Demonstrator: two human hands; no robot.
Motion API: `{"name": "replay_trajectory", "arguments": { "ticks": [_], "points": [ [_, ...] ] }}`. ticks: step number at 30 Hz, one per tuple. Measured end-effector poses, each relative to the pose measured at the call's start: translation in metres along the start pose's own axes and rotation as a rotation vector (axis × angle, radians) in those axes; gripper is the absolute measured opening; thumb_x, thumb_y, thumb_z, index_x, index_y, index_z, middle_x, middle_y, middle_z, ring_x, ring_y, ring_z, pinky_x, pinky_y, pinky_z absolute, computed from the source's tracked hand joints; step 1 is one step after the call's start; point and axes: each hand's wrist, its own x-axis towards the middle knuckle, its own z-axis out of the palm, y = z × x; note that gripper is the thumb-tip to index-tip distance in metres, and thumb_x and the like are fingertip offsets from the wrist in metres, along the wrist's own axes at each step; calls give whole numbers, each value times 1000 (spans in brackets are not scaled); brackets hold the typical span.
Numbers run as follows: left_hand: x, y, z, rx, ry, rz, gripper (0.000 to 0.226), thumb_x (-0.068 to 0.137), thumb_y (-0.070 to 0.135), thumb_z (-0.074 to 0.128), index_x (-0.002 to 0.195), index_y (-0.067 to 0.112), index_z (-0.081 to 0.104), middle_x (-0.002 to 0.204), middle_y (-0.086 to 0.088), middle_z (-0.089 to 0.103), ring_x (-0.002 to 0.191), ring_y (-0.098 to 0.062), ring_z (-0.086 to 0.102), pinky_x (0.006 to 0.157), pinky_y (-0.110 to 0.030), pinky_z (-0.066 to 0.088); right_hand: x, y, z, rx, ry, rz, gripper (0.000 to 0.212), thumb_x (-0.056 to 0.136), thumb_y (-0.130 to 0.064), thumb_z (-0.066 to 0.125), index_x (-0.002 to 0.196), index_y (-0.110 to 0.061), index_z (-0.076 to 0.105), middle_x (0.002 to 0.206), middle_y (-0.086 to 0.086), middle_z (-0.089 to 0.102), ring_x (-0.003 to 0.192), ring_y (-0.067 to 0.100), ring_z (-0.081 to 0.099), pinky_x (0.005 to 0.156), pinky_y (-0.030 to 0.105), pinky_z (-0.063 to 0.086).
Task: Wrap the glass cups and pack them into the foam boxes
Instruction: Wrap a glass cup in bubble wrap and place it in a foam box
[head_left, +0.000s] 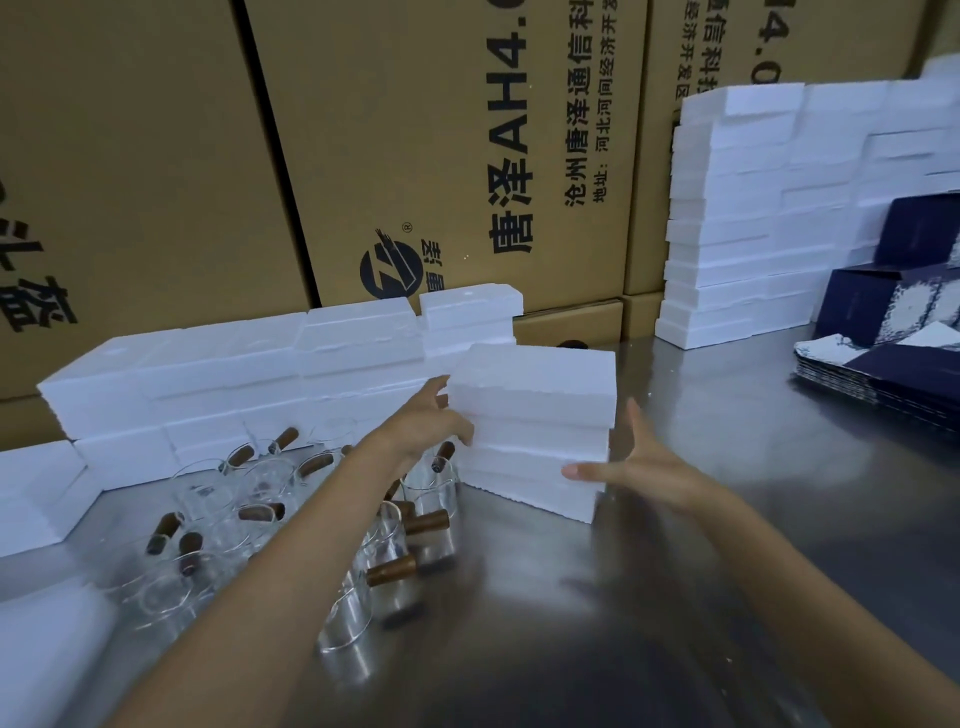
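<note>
A short stack of white foam boxes (535, 415) stands on the metal table (727, 467) in the middle. My left hand (431, 421) presses against the stack's left side, fingers bent on the foam. My right hand (639, 462) is at the stack's right front corner, fingers spread, fingertips touching the lower boxes. Several clear glass cups with brown wooden handles (395, 561) stand and lie on the table to the left, under and beside my left forearm.
More foam boxes (234, 374) line the back left. A tall foam stack (753, 208) rises at the back right. Dark blue cartons and flat sleeves (893, 338) lie at the right edge. Large cardboard cartons (441, 156) form the wall behind.
</note>
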Motion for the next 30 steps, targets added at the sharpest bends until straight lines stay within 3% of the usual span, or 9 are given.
{"name": "replay_trajectory", "arguments": {
  "ticks": [1,3,6,12,16,20,24,27,30],
  "points": [
    [-2,2,3,-13,-9,24,76,78,-12,65,145,18,43,129,-4,60,117,-25,57,88,-27,53,-5,-7,-1,25,50,-36,152,40,-61,91,157,-34,-2,160,-19,18,147,10,23,117,36,27],
    [-8,7,7,-38,-9,51,67,78,-11,65,136,19,51,121,-1,64,114,-24,59,82,-23,53,-13,-20,-2,91,72,-157,126,50,-55,91,152,-42,18,149,-31,36,139,0,36,110,33,39],
    [-20,17,11,-52,26,80,64,78,-8,64,135,18,53,124,-3,64,116,-23,58,94,-32,52,-23,-39,4,91,38,-253,82,69,-30,88,132,-48,37,112,-41,56,107,-20,52,82,15,43],
    [-83,47,-1,-53,116,109,54,80,0,60,128,23,55,118,2,63,108,-15,55,72,-24,42,-55,-73,13,160,26,-285,79,74,-27,85,137,-38,39,127,-20,57,116,-5,54,83,18,44],
    [-145,35,-9,0,166,70,49,83,9,63,124,30,48,117,8,59,107,-15,54,83,-31,47,-99,-84,28,208,-49,-259,76,70,-37,86,134,-44,45,119,-26,64,103,-12,60,80,16,45],
    [-208,1,-9,21,205,13,49,87,13,65,124,37,43,106,17,56,94,-4,55,70,-23,45,-143,-77,53,213,-133,-206,83,64,-40,87,135,-47,44,124,-24,63,113,-4,59,94,25,48],
    [-261,-41,-7,5,183,1,52,88,16,68,136,27,50,121,6,67,105,-10,64,83,-26,53,-185,-61,85,222,-204,-188,74,70,-24,87,128,-47,48,114,-27,67,106,-6,62,79,11,50],
    [-291,-69,-9,-5,150,-70,70,79,55,76,140,38,46,130,12,64,115,-13,62,102,-37,50,-209,-46,106,231,-250,-174,73,72,-15,85,129,-43,49,119,-22,67,111,-2,62,87,17,50],
    [-306,-83,-6,-59,126,-199,90,54,91,60,133,48,49,128,14,63,116,-16,63,103,-43,50,-226,-35,121,183,-294,-168,69,74,-16,84,129,-42,51,120,-23,66,113,-2,61,88,17,49]
  ]
}}
